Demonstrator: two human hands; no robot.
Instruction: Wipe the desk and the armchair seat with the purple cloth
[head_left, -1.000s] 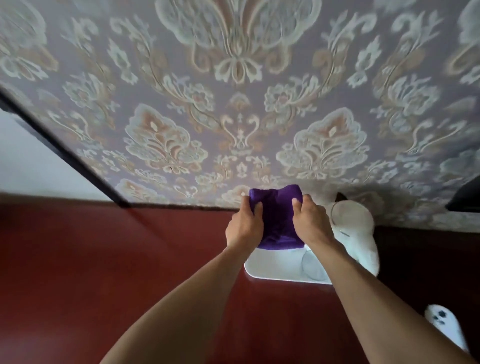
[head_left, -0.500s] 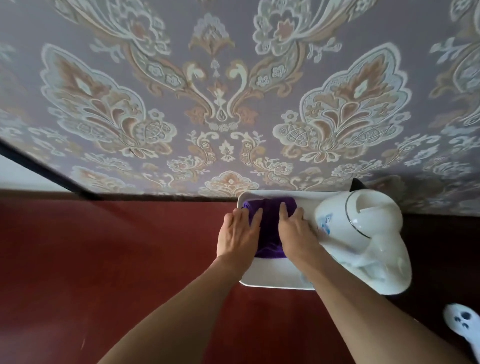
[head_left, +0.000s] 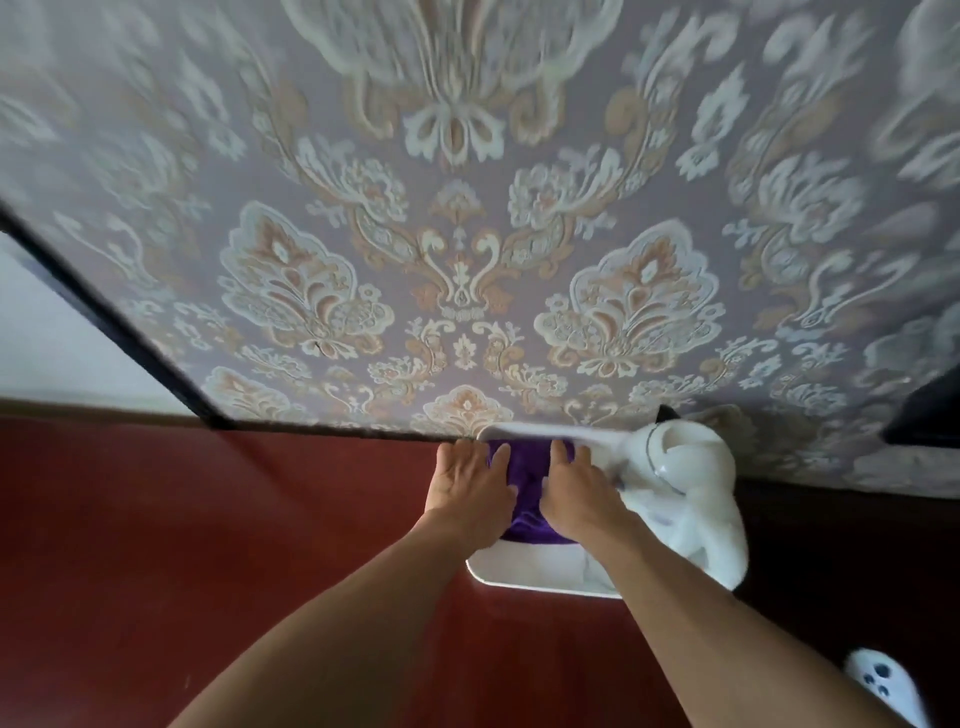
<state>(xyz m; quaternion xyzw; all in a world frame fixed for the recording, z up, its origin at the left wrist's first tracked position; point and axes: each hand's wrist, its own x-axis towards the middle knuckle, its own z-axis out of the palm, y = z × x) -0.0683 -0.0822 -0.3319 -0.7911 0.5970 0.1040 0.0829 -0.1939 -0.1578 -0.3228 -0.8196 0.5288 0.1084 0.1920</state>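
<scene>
The purple cloth lies folded in a white tray at the back of the dark red desk, against the wall. My left hand rests flat on the cloth's left side, fingers spread, partly over the tray's left rim. My right hand presses flat on the cloth's right side. Neither hand grips the cloth. Both hands cover most of it. The armchair is not in view.
A white electric kettle stands in the tray's right part, touching distance from my right hand. Patterned wallpaper rises right behind the tray. A white slipper with dark dots shows at the bottom right. A dark object juts in at the right edge.
The cloth was held up between both hands, then lowered into the tray. Both hands now lie flat on it. The view has shifted and blurred slightly.
</scene>
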